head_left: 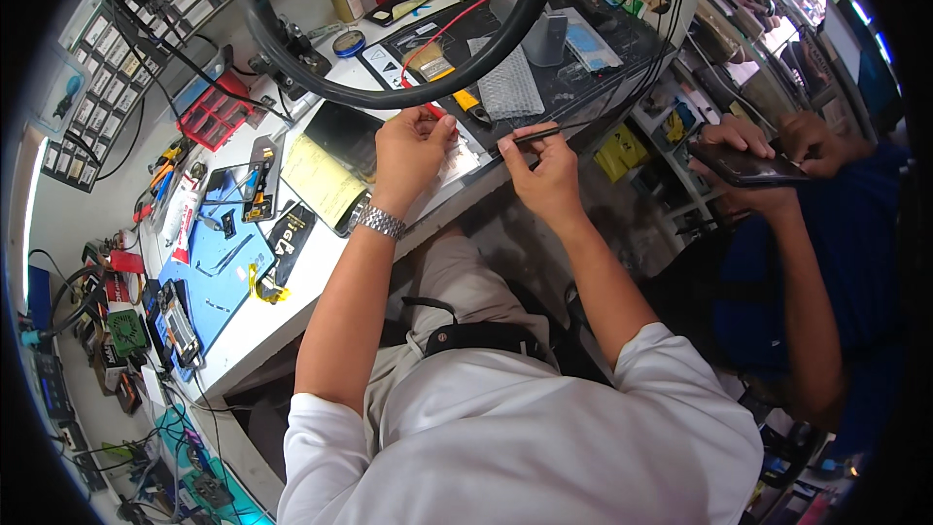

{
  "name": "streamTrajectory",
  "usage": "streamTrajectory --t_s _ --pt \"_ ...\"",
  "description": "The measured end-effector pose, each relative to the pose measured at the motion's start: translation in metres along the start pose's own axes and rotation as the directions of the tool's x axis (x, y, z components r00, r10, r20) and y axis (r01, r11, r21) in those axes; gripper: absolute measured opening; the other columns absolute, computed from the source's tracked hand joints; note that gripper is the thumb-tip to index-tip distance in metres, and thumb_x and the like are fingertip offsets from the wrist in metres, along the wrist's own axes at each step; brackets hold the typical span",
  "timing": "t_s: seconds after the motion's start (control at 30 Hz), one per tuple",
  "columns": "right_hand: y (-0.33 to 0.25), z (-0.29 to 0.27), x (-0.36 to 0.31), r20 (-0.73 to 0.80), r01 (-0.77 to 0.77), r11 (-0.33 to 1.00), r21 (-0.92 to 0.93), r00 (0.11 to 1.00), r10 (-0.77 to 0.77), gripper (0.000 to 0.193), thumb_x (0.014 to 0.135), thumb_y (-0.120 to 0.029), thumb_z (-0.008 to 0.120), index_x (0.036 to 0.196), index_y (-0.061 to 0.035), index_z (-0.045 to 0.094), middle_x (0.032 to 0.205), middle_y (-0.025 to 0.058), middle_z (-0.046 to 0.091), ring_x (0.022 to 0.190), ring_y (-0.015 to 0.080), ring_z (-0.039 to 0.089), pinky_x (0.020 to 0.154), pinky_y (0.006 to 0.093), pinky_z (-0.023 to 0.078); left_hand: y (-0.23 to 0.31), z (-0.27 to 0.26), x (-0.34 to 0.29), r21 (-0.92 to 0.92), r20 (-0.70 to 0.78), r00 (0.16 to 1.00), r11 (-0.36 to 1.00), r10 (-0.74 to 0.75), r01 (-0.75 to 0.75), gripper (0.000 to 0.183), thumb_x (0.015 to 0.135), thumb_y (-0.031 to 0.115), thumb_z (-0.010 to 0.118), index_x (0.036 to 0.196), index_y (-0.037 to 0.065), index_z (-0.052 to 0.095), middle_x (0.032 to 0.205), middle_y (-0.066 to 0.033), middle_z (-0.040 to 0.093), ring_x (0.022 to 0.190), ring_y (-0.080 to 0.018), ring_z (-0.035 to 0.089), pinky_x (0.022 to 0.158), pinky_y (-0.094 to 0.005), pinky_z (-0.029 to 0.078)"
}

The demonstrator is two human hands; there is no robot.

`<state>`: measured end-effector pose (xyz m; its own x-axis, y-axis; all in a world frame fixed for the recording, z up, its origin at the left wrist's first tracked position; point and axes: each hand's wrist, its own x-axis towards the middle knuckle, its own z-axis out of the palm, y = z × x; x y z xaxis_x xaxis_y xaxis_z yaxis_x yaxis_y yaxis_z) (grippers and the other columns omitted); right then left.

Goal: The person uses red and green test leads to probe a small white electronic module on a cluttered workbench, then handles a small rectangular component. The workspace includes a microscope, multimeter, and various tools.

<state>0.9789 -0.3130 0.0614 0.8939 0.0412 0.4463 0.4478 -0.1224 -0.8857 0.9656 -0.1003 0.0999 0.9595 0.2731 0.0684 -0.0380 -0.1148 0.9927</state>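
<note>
My left hand [410, 148] rests on the white bench, its fingers pinched on a small clear-wrapped part [457, 161] beside a dark phone [342, 136] lying face down. A metal watch sits on that wrist. My right hand [546, 173] grips black tweezers [530, 136] whose tips point left toward the left hand's fingers. A red wire [428, 102] runs down to the spot between both hands.
A black lamp arm [457, 68] curves over the bench. A yellow notepad [319, 178], blue mat [219, 282] with tools, red parts box [216, 112] and bottles lie around. At the right, another person's hands hold a dark phone [743, 167].
</note>
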Motion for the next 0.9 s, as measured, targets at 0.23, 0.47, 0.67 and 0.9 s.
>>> streamTrajectory --t_s 0.23,0.47,0.67,0.9 --pt "-0.005 0.0 0.0 0.024 -0.081 0.993 0.08 0.997 0.08 0.022 0.1 -0.008 0.083 0.112 0.0022 0.067 0.102 0.0102 0.077 0.094 0.0142 0.075 0.082 0.0291 0.06 0.012 0.001 -0.002 0.221 0.029 0.999 0.975 0.021 -0.027 0.024 0.103 0.014 0.082 0.107 -0.008 0.075 0.094 -0.0131 0.084 0.083 -0.0139 0.08 0.076 -0.0269 0.065" --pt "-0.004 0.0 0.004 0.024 -0.052 0.999 0.004 0.998 0.052 0.024 0.097 -0.011 0.085 0.108 0.0026 0.069 0.093 0.0134 0.079 0.089 0.0168 0.078 0.078 0.0319 0.061 0.009 0.0 0.002 0.388 0.019 0.99 0.912 0.136 -0.133 0.025 0.101 0.017 0.083 0.104 -0.006 0.077 0.087 -0.0129 0.083 0.078 -0.0153 0.081 0.071 -0.029 0.062" --pt "-0.01 0.001 0.007 -0.024 0.046 0.996 -0.082 0.999 -0.048 0.02 0.096 -0.009 0.086 0.102 0.0033 0.072 0.094 0.0114 0.078 0.091 0.0172 0.08 0.08 0.0318 0.063 0.016 0.002 0.004 0.473 0.043 0.95 0.832 0.308 -0.291 0.018 0.098 0.014 0.081 0.099 -0.004 0.077 0.082 -0.016 0.081 0.073 -0.0226 0.081 0.069 -0.036 0.06" --pt "-0.016 -0.003 0.007 0.026 -0.003 0.999 -0.053 1.0 0.004 0.026 0.096 -0.012 0.086 0.107 0.0022 0.068 0.093 0.0153 0.081 0.09 0.0191 0.082 0.077 0.0322 0.062 0.015 0.004 0.004 0.381 0.048 0.979 0.902 0.2 -0.203 0.012 0.1 0.005 0.079 0.099 -0.006 0.075 0.081 -0.0115 0.081 0.072 -0.0139 0.078 0.067 -0.0307 0.06"
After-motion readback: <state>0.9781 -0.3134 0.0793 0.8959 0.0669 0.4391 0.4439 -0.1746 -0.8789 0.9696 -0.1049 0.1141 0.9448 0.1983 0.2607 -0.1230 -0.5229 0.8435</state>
